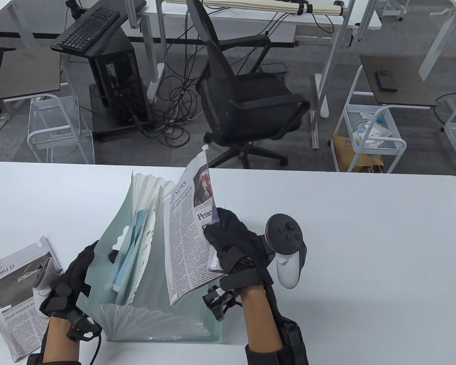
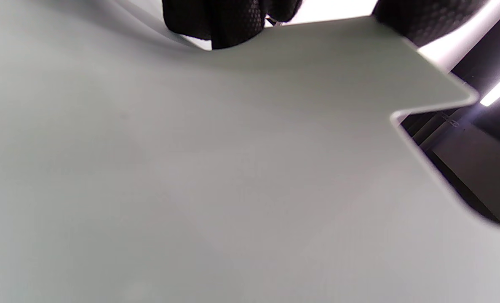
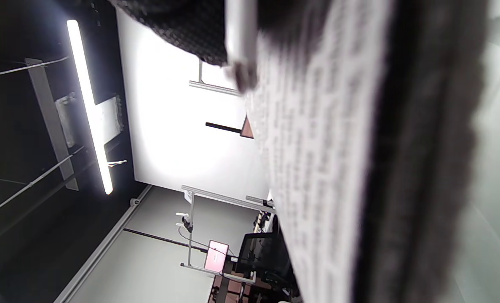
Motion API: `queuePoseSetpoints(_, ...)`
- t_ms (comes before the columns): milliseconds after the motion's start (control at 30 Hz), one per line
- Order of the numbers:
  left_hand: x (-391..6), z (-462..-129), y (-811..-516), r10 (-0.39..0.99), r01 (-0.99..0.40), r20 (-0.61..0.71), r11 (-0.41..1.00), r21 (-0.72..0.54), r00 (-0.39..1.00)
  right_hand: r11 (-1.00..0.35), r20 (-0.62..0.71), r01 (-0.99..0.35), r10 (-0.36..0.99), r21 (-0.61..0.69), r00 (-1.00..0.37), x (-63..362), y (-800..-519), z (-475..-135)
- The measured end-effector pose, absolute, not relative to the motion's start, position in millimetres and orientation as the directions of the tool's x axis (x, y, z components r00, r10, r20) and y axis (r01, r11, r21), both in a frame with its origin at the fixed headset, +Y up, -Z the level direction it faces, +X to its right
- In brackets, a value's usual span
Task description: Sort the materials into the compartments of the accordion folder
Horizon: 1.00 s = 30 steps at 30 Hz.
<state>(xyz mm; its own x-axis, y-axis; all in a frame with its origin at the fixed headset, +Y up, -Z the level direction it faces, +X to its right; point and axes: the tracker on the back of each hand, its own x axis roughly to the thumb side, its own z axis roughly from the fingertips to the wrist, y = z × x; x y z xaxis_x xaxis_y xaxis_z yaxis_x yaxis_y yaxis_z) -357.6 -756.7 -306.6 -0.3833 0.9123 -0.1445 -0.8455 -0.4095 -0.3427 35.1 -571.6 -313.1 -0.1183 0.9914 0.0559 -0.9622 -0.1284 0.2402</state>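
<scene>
A pale green accordion folder (image 1: 152, 304) stands fanned on the white table (image 1: 364, 235), with blue papers (image 1: 131, 251) in a left compartment. My left hand (image 1: 74, 272) grips its front flap (image 2: 233, 176), which fills the left wrist view, my fingers (image 2: 228, 21) over its top edge. My right hand (image 1: 228, 239) pinches a folded newspaper (image 1: 190, 228) by its right edge. The paper stands upright with its lower part down in a right-hand compartment. The right wrist view shows its print (image 3: 317, 168) close up.
A second newspaper (image 1: 11, 296) lies flat on the table at the left, partly under my left wrist. Beyond the table's far edge are a black office chair (image 1: 243, 99), wire carts and cables on the floor.
</scene>
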Motion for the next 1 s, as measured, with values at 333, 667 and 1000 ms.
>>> queuePoseSetpoints(333,-357,-307,-757,0.910,-0.843,-0.143,-0.414,-0.345,-0.388,-0.066,0.005,-0.946,0.998,0.317,-0.068,2,-592,-326)
queuePoseSetpoints(667,-357,-307,-757,0.909,-0.840,-0.145,-0.418,-0.346,-0.392,-0.072,-0.017,-0.938,0.996,0.338,-0.083,-24,-611,-324)
queuePoseSetpoints(1000,-356,-307,-758,0.907,-0.839,-0.147,-0.420,-0.346,-0.394,-0.099,-0.026,-0.925,0.993,0.368,-0.117,-44,-624,-322)
